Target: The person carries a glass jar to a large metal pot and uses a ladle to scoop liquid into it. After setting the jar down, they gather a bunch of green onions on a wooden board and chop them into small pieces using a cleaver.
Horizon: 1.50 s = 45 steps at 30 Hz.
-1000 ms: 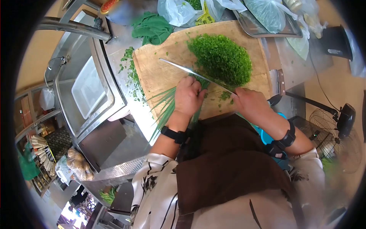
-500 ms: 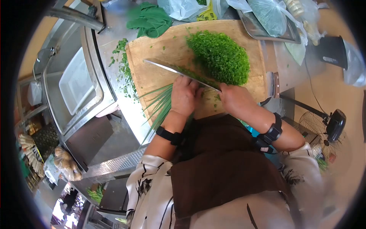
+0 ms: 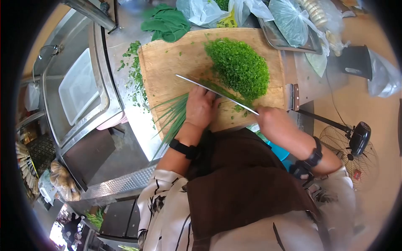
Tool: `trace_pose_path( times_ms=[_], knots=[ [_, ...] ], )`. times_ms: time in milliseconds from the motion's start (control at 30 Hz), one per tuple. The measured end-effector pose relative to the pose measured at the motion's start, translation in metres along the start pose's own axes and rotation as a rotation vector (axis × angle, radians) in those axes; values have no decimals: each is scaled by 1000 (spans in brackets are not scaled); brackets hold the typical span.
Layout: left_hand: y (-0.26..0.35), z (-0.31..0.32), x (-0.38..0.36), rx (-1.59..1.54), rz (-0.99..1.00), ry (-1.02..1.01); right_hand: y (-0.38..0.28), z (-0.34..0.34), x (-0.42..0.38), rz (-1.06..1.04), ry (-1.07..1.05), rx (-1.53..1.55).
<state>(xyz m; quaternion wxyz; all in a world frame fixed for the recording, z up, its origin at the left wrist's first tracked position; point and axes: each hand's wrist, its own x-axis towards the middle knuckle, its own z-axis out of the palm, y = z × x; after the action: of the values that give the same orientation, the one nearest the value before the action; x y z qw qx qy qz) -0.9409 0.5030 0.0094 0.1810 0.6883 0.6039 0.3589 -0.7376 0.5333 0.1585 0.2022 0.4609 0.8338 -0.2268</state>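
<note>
My left hand [image 3: 199, 108] is closed over a bunch of green onions [image 3: 175, 119], holding it against the wooden cutting board [image 3: 167, 62]. The long leaves trail off the board toward the lower left. My right hand [image 3: 274, 123] grips a long kitchen knife [image 3: 236, 101], its handle hidden in the fist. The blade slants across the board, just beyond my left knuckles, with green bits along it. Past the blade lies a heap of finely chopped green onion [image 3: 240, 67]. My left fingertips are partly hidden.
A metal sink [image 3: 52, 100] with a white plastic tub [image 3: 79, 88] is at left. Scattered greens [image 3: 136, 79] lie beside the board. A green cloth [image 3: 166, 23], plastic bags [image 3: 201, 12] and a metal tray [image 3: 274, 39] stand behind it. Another blade with a wooden handle [image 3: 296, 97] lies right.
My right hand has drawn the knife to the right and slightly toward me. My left hand still holds the green onions in about the same place. The whole view has shifted slightly.
</note>
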Motion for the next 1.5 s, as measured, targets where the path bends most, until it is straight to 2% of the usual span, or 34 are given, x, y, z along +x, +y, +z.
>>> trace_pose_path(
  times_ms=[167,267,467,567,667,733,867,1033,1167,1333,1500],
  knots=[
    [0,2,-3,9,52,58,-8,33,56,-67,154,70],
    [4,-2,-5,24,-42,-43,1,33,57,-93,180,109],
    [-1,5,-8,16,39,77,4,-4,-2,-50,98,36],
    [0,6,-7,-11,15,94,1,-3,-3,-16,27,6],
    [0,5,-7,-7,25,88,-3,28,41,12,79,82],
    [0,6,-7,19,16,82,-8,33,60,-63,157,105],
    [3,2,-11,46,-11,12,1,33,56,-90,211,142],
    [2,2,-12,5,17,85,2,-10,2,-21,58,55],
    [-1,3,-11,-1,42,95,6,2,4,-4,-6,13],
    [1,2,-9,-12,48,123,-7,34,62,-69,110,68],
    [0,-3,-12,-4,3,53,0,31,54,-109,239,138]
  ],
)
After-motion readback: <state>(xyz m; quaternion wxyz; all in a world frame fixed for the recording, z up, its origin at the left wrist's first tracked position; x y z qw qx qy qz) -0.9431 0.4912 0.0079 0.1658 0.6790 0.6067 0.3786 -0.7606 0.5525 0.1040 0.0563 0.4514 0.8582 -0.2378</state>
